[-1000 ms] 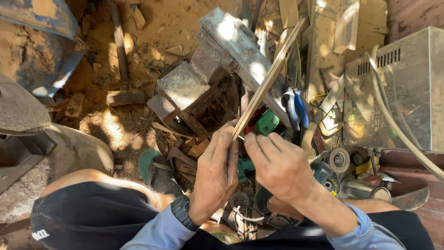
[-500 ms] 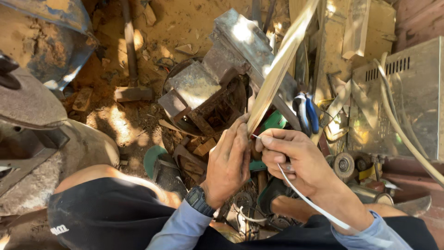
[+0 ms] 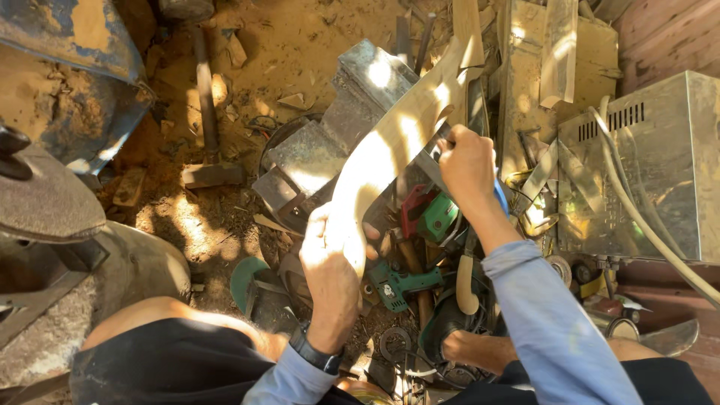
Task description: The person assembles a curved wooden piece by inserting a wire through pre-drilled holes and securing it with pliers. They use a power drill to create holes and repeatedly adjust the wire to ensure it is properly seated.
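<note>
The left hand [image 3: 334, 259] wraps the lower end of a long, curved pale wooden piece [image 3: 397, 139], fingers curled tight round it; the piece slants up and away from the lap, over the heap of tools, its upper end near the upright boards at the back. The right hand [image 3: 466, 161] is closed on a flat scraper blade [image 3: 439, 142] set against the right edge of the wood about halfway up, fingers folded over its back; how much of the blade meets the wood cannot be told, since the hand hides it.

By the look of it the step is scraping or shaving that edge smooth; to do it well, the left hand should lock the lower end steady against the knee, the blade should sit at a shallow, even tilt, and each stroke should follow the curve and the grain with light pressure rather than digging in.

Below lie a green power drill [image 3: 397, 283], a hammer [image 3: 206, 112] on the dirt floor [image 3: 300, 30], and a grey metal box [image 3: 645, 165] to the right.
</note>
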